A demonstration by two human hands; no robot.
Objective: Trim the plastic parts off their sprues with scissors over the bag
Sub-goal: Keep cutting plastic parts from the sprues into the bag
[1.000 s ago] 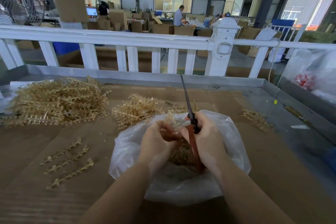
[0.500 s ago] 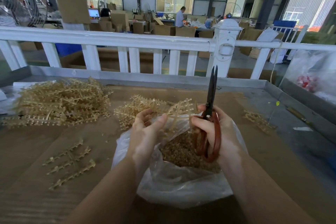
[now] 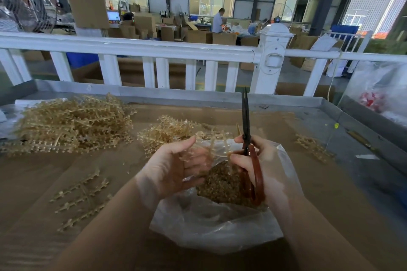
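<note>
A clear plastic bag point(image 3: 211, 226) lies open on the brown table, holding a heap of small tan trimmed parts point(image 3: 222, 182). My right hand point(image 3: 264, 167) grips red-handled scissors point(image 3: 248, 145) whose dark blades stand upright and closed above the bag. My left hand point(image 3: 174, 165) hovers over the bag's left rim with fingers spread and relaxed. A pale tan sprue point(image 3: 214, 138) stands between my two hands, above the bag. It touches my left fingertips, and its lower end is near my right thumb. Who holds it is unclear.
A big pile of tan sprues point(image 3: 68, 125) lies at the far left, a smaller pile point(image 3: 167, 132) behind the bag. Three loose sprues point(image 3: 81, 198) lie at the near left, a few more sprues point(image 3: 312, 145) at the right. A white railing point(image 3: 141, 47) borders the far edge.
My left hand has opened and drawn slightly left, and the sprue now stands between my hands. A second ago the scissors leaned left; now they stand upright in my right hand.
</note>
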